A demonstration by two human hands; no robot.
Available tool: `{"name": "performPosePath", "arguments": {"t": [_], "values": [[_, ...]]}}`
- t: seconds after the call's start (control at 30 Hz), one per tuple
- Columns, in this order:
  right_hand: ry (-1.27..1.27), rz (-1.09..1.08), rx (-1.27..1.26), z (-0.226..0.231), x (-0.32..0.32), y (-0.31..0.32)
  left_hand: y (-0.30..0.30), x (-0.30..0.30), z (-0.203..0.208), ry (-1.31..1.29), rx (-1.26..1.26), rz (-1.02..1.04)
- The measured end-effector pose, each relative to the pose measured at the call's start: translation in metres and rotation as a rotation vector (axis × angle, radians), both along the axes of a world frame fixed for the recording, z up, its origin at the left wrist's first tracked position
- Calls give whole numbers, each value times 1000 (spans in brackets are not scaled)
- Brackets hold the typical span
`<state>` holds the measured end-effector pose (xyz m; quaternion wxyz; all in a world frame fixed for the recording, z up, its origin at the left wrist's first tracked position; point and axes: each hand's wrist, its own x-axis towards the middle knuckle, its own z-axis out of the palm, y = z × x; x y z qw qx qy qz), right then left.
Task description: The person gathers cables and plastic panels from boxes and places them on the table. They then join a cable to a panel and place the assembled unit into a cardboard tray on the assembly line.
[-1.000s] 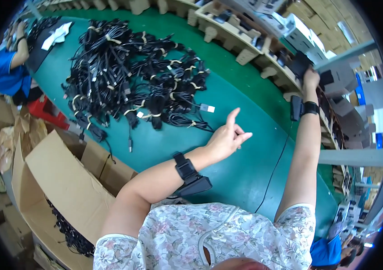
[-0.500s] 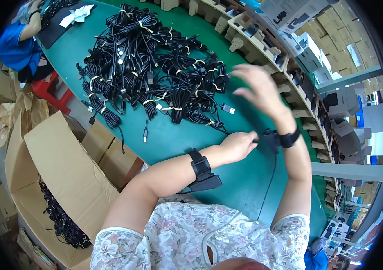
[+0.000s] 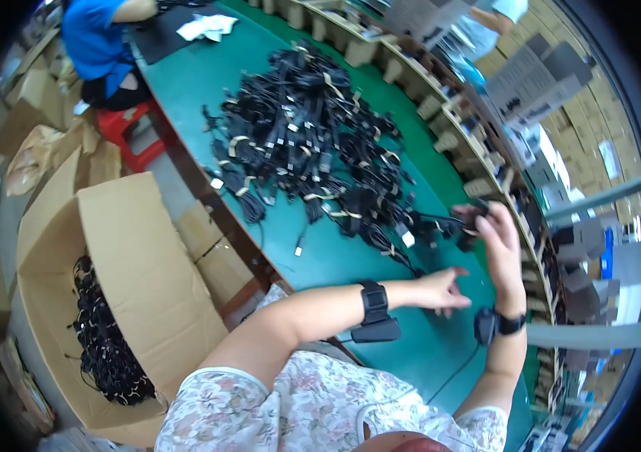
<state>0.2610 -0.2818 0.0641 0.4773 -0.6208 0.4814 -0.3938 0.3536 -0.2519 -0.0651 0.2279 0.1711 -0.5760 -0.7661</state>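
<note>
A large heap of black cables (image 3: 298,143), coiled and tied with pale bands, lies on the green table. At the heap's right side my right hand (image 3: 503,245) is raised, fingers closed round a black cable bundle (image 3: 470,224). A stretch of cable runs from that bundle back toward the heap. Below it my left hand (image 3: 441,292) is over the table with its fingers apart and nothing visible in them. Closest to that hand is a banded coil (image 3: 381,239) at the heap's near edge. Black straps with small devices sit on both my forearms.
On the left stands an open cardboard box (image 3: 147,256) with more black cables (image 3: 109,339) inside. A co-worker in blue (image 3: 98,45) sits at the table's far left, by a red stool (image 3: 131,135). Racks with carton trays (image 3: 441,113) line the right side.
My right hand has come down and right, and now grips a cable bundle drawn from the heap. My left hand has opened from a pinch. The whole view has shifted.
</note>
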Motion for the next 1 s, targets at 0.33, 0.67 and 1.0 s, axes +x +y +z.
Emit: {"name": "performPosePath", "arguments": {"t": [0.33, 0.67, 1.0], "values": [[123, -192, -292, 3, -13, 38, 11, 9, 15, 271, 99, -158], [179, -184, -255, 3, -11, 32, -13, 20, 22, 629, 392, 183], [320, -493, -414, 33, -35, 38, -29, 18, 0, 210, 481, 90]]}}
